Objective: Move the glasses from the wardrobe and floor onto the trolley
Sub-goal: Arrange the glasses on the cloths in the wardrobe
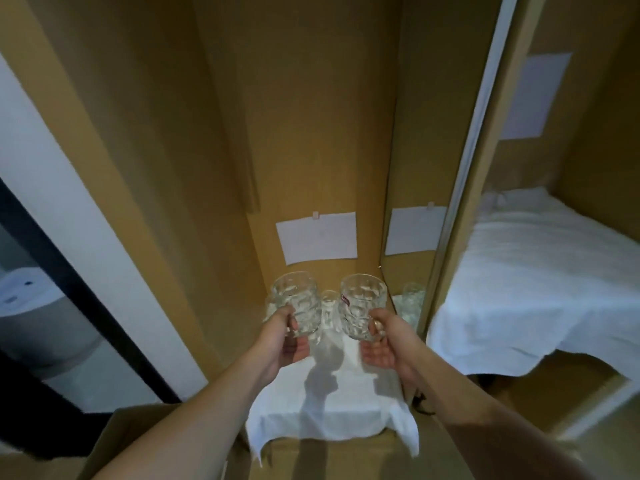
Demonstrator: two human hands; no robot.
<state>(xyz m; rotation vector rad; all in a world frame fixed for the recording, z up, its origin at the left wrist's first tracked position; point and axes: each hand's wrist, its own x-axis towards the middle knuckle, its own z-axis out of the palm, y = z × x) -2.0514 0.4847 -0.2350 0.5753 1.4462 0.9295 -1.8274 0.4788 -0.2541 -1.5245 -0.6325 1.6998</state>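
left hand and right hand each grip a mug by its handle; one glass remains on the cloth, trolley unseen

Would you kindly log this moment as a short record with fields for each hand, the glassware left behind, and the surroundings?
left hand: left hand grips the handle of the left glass mug, held upright
right hand: right hand grips the handle of the right glass mug, which bears a small red label
left behind: a smaller glass stands between the mugs, on the white cloth
surroundings: wardrobe interior with a paper sheet clipped to the back panel; mirror door at right
trolley: not in view
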